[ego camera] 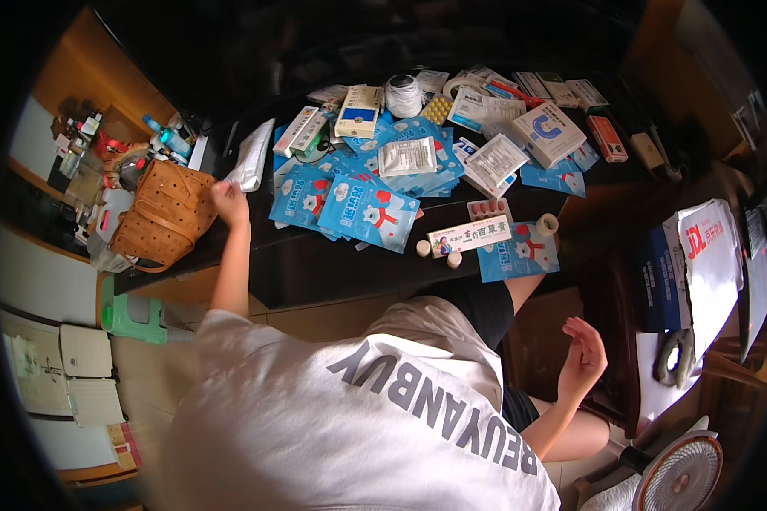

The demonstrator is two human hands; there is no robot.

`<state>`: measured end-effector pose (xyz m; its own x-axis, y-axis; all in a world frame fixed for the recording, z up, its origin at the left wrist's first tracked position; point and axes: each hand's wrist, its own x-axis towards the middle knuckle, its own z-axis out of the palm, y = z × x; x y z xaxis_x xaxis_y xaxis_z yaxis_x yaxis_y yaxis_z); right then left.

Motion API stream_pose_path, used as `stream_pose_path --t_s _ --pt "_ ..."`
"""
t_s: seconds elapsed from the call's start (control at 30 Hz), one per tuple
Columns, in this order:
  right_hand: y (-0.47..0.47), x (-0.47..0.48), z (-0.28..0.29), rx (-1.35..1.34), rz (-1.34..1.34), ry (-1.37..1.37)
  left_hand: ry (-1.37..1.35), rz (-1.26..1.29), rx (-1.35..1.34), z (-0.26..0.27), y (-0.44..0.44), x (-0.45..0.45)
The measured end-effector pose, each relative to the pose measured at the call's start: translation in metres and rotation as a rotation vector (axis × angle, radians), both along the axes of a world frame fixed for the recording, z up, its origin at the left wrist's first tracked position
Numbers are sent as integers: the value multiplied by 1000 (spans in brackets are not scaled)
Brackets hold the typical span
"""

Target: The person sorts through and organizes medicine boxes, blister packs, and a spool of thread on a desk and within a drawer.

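Note:
My left hand (231, 199) is closed at the near end of a white plastic packet (252, 156), beside a tan perforated handbag (169, 214). Away from the table, over my lap's right side, my right hand (585, 352) hangs with loosely curled fingers and holds nothing. Blue sachets with a bear picture (369, 211) are heaped on the dark table (281, 268). Around them lie medicine boxes (553, 134), white packets (408, 157), a spool of white string (404, 96) and a yellow blister pack (437, 108). Small bottles (454, 259) stand near an ointment box (470, 236).
Red-handled scissors (518, 92) and a tape roll (465, 86) lie at the table's back. A green plastic stool (131, 316) is on the floor at left. At right are a chair holding a blue box (663, 281) and a white bag (709, 274), and a fan (679, 479).

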<state>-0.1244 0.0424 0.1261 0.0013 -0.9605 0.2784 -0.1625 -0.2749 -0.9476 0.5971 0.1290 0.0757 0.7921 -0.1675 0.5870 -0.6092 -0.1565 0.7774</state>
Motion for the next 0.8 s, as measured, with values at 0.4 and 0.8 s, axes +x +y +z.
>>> stream_pose_path --t_s 0.4,0.8 --pt "26 5 -40 68 95 451 -417 425 397 -74 198 -197" --pt "56 -8 -19 -88 -285 804 127 -547 1238 -214 154 -266"
